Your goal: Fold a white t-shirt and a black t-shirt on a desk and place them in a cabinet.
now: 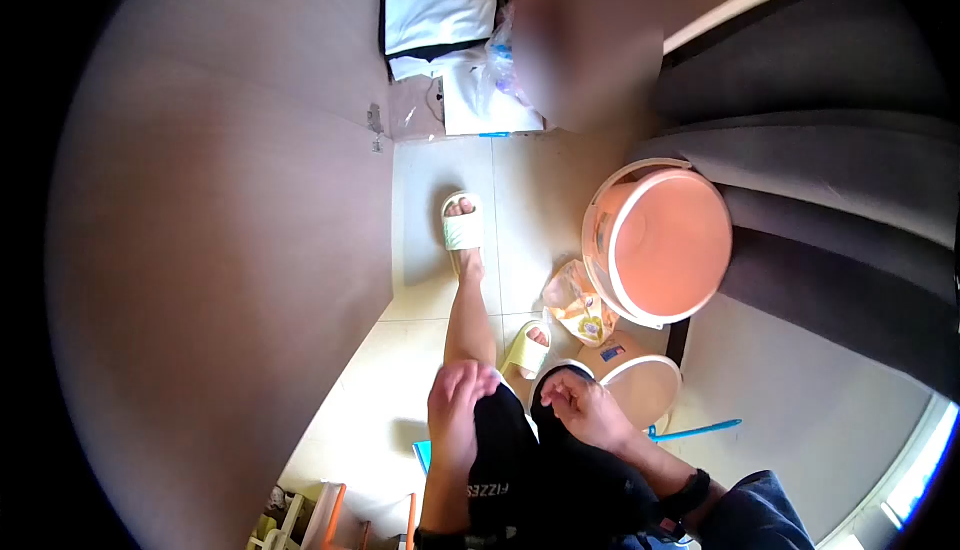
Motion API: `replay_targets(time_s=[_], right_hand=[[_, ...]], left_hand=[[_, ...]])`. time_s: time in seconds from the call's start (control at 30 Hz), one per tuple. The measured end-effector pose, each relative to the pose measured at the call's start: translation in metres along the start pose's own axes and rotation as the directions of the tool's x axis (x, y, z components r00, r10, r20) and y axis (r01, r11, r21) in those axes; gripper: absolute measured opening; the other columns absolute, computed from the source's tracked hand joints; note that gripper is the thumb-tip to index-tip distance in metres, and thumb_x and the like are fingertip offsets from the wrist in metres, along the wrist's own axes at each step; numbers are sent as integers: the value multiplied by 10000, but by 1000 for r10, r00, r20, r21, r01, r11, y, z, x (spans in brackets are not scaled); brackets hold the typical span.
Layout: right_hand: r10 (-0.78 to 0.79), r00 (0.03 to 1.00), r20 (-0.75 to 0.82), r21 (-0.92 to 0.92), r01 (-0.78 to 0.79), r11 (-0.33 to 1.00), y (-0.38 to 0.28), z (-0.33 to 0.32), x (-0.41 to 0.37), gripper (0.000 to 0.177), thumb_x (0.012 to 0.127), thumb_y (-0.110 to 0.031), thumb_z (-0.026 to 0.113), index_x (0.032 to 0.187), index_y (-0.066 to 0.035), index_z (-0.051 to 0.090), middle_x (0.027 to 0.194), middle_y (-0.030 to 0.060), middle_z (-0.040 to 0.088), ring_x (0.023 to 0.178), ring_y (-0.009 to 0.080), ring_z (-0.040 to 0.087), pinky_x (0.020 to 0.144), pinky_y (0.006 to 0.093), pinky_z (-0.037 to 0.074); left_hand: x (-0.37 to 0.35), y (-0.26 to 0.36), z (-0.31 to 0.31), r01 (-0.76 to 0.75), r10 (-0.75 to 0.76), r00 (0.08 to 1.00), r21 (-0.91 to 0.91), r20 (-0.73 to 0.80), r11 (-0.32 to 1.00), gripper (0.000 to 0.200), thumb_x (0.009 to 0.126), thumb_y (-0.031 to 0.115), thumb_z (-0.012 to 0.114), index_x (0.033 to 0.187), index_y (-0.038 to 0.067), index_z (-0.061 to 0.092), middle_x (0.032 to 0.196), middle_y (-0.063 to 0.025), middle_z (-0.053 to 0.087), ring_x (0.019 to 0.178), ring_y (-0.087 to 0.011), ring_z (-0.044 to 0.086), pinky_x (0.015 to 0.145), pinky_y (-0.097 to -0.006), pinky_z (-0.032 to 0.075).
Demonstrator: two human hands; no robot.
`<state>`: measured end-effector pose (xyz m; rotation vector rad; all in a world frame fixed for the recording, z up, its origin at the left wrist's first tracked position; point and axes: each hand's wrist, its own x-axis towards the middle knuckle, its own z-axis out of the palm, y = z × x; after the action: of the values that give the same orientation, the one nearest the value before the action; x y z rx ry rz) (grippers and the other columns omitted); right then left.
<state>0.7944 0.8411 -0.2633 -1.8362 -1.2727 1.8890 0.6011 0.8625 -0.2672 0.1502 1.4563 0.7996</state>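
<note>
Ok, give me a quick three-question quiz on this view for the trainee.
1. True or false: neither the left hand nor the right hand touches the orange basin.
2. What lies on the floor between the orange basin and the nearer slipper?
A. a plastic bag
B. a folded towel
C. a kettle
3. Short answer: how many slippers are in view?

Key: 1 true; 2 A; 3 two, one on each foot.
</note>
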Motion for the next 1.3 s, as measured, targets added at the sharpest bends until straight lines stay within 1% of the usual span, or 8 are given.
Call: replay_targets(time_s=[0.33, 0.57, 0.7, 0.77, 0.87, 1.03, 1.23, 1.3], right_hand=[[-8, 989, 148, -137, 29, 990, -30, 67, -176, 124, 900, -148, 572, 962, -44, 598, 839, 114, 684, 811, 250, 683, 724, 355, 535], [-153, 933, 326, -337, 266, 903, -145, 162, -205, 207, 907, -239, 574, 983, -49, 604, 862, 133, 687, 823, 298, 672, 743, 389, 527], [-120, 900, 419, -388, 296, 873, -223, 263, -181, 243, 916, -257, 586, 1036, -48, 609, 893, 92, 695, 735, 222, 674, 711, 343, 531], [-191, 865, 464, -450, 416, 790, -269, 323, -177, 253, 915, -257, 592, 1048, -42, 605, 896, 80, 695, 714, 194, 666, 684, 331, 535], [-243, 745, 621, -248, 480, 841, -325, 407, -168, 274, 929, -223, 573, 1090, -2, 575, 931, 81, 673, 711, 146, 641, 671, 273, 519], [-209, 558, 803, -247, 631, 735, -380, 520, -160, 297, 929, -213, 572, 1132, 3, 558, 937, 74, 659, 729, 133, 631, 684, 267, 505], [66, 555, 829, -429, 556, 712, -410, 596, -112, 341, 925, -253, 578, 1164, -10, 570, 932, 64, 664, 759, 131, 634, 714, 276, 502], [98, 557, 825, -464, 567, 680, -426, 628, -82, 343, 925, -256, 573, 1160, -5, 569, 937, 73, 663, 764, 133, 637, 726, 272, 505]], left_hand=[[-239, -28, -219, -45, 75, 978, 151, -197, 987, 101, 946, 104, 515, 958, 11, 552, 878, -103, 617, 836, -211, 633, 817, -338, 517], [-348, -46, -343, -126, 77, 947, -141, -312, 982, 115, 957, 121, 507, 980, 10, 526, 905, -131, 638, 835, -248, 663, 776, -337, 541], [-391, -5, -415, -264, 204, 928, -162, -312, 951, 148, 948, 124, 526, 975, -15, 568, 926, -122, 655, 850, -212, 654, 810, -319, 521], [-413, 7, -468, -390, 326, 858, -91, -397, 916, 154, 942, 134, 540, 970, -12, 578, 925, -110, 659, 844, -192, 648, 811, -305, 507], [-453, 36, -525, -589, 407, 671, -112, -620, 801, 143, 940, 134, 545, 957, -6, 571, 900, -105, 653, 832, -193, 645, 792, -305, 508], [-482, 41, -607, -762, 329, 448, -163, -831, 626, 133, 939, 130, 538, 944, -2, 554, 865, -115, 638, 791, -212, 650, 769, -325, 526], [-464, 57, -680, -751, 277, 440, -181, -854, 634, 203, 952, 215, 526, 887, 26, 558, 783, -90, 616, 697, -186, 617, 702, -305, 519], [-424, 30, -728, -719, 264, 476, -198, -839, 667, 205, 972, 209, 505, 988, 11, 560, 922, -128, 641, 796, -217, 661, 780, -346, 544]])
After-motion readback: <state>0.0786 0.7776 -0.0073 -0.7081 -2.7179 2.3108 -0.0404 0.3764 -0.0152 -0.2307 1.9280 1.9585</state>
